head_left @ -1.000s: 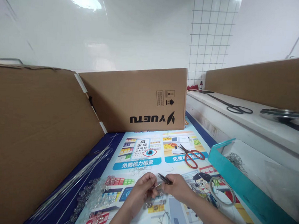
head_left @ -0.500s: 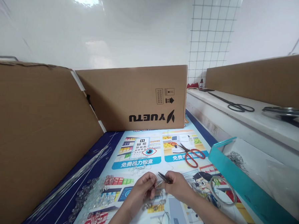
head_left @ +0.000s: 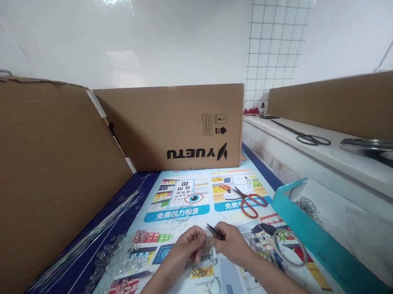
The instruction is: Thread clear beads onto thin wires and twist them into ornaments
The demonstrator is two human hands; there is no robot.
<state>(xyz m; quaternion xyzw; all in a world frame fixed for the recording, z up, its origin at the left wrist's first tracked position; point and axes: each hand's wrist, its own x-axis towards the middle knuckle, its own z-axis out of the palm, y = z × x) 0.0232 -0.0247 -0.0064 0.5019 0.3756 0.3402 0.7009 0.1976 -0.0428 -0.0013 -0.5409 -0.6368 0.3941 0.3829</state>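
My left hand (head_left: pixel 188 248) is closed in a pinch at the lower middle, with a thin wire between finger and thumb. Clear beads (head_left: pixel 209 258), seemingly on that wire, hang just under the hands. My right hand (head_left: pixel 231 243) is wrapped round small dark pliers (head_left: pixel 213 231), whose jaws point up and left, close to the left fingertips. The pliers' handles are hidden in the palm. Below the hands lie loose bent wires (head_left: pixel 214 292). To the left, clear beads (head_left: pixel 124 261) are spread in a heap.
Red-handled scissors (head_left: pixel 250 204) lie beyond my hands. A wire coil (head_left: pixel 290 247) is at the right, beside a teal-edged box (head_left: pixel 316 241) holding tangled wire. Straight wires (head_left: pixel 89 242) run along the left. Cardboard panels (head_left: pixel 171 128) wall the back and left; larger scissors (head_left: pixel 304 136) rest on the ledge.
The view has shifted slightly. Both hands keep nearly the same pose, the right hand turned a little, and the pliers' tip and hanging beads have moved slightly.
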